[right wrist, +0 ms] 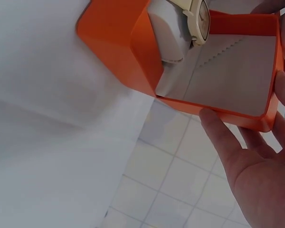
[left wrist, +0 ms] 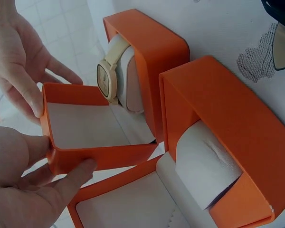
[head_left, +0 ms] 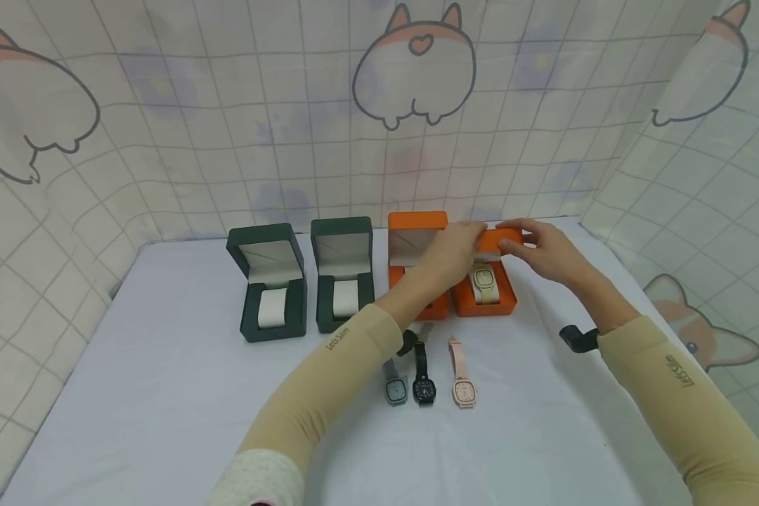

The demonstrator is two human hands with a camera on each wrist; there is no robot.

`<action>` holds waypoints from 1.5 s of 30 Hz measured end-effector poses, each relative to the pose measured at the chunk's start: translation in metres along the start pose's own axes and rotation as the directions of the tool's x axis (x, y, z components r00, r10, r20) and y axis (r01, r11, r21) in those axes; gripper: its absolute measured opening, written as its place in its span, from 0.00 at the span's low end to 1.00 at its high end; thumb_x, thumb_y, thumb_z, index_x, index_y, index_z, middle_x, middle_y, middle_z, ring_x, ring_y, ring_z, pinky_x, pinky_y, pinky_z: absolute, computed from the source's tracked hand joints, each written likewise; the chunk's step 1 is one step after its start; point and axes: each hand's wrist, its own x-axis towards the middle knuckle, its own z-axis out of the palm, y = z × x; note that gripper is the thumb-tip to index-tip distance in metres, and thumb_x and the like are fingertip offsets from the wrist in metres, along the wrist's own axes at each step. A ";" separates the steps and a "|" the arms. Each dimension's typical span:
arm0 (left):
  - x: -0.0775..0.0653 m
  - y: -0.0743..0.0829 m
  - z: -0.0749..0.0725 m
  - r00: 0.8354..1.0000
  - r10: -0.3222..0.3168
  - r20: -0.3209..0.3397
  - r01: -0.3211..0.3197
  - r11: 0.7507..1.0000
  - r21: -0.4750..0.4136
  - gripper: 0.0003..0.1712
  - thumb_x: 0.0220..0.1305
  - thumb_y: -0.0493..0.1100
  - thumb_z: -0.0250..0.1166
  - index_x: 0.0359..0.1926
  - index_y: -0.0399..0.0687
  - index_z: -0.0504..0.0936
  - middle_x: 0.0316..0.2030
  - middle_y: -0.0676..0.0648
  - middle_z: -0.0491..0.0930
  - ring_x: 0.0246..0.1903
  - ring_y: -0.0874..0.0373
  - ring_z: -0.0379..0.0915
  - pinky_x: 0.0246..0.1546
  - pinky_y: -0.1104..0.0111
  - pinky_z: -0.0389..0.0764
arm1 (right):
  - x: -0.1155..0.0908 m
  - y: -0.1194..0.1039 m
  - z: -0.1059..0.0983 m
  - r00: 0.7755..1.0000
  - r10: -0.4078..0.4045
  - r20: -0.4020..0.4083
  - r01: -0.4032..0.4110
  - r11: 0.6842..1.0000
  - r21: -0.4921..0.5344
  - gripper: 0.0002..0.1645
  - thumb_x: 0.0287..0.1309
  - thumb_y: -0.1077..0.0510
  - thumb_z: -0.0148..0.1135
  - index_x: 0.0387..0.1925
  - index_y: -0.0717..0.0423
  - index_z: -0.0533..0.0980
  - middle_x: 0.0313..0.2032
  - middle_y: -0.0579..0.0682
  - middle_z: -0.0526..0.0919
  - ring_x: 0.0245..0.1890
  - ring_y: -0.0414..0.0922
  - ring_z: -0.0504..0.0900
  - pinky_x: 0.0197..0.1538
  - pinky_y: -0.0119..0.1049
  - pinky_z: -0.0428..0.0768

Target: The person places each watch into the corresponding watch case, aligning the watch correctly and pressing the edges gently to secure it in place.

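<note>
Both hands are at the raised lid [left wrist: 102, 159] of the right-hand orange watch box [head_left: 504, 301]. My left hand [head_left: 450, 254] holds one corner of the lid, its thumb against the end and a finger along the side. On the opposite corner, my right hand [head_left: 547, 253] grips the lid with thumb and fingers. Inside this box a cream-gold watch [head_left: 483, 280] is wrapped around a white cushion [right wrist: 168, 31]. Beside it stands a second orange box [left wrist: 237, 128], lid up, with a bare white cushion [left wrist: 199, 161]; in the head view my left hand partly covers it.
Two dark green boxes [head_left: 247, 329] [head_left: 324, 309] stand open to the left, each with a white cushion. In front lie a grey-blue watch [head_left: 396, 391], a black watch [head_left: 424, 390] and a pink watch [head_left: 464, 392] on the white tabletop [head_left: 164, 393]. A patterned curtain [head_left: 240, 140] rises behind.
</note>
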 end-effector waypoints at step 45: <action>-0.018 -0.010 0.018 0.995 0.083 -0.047 -0.084 0.996 -0.024 0.23 0.81 0.44 0.54 0.71 0.48 0.72 0.61 0.43 0.75 0.57 0.53 0.74 0.60 0.69 0.76 | -0.020 0.006 0.011 1.000 -0.015 -0.024 0.014 0.998 -0.065 0.30 0.74 0.48 0.62 0.69 0.57 0.70 0.68 0.63 0.71 0.69 0.66 0.64 0.65 0.67 0.68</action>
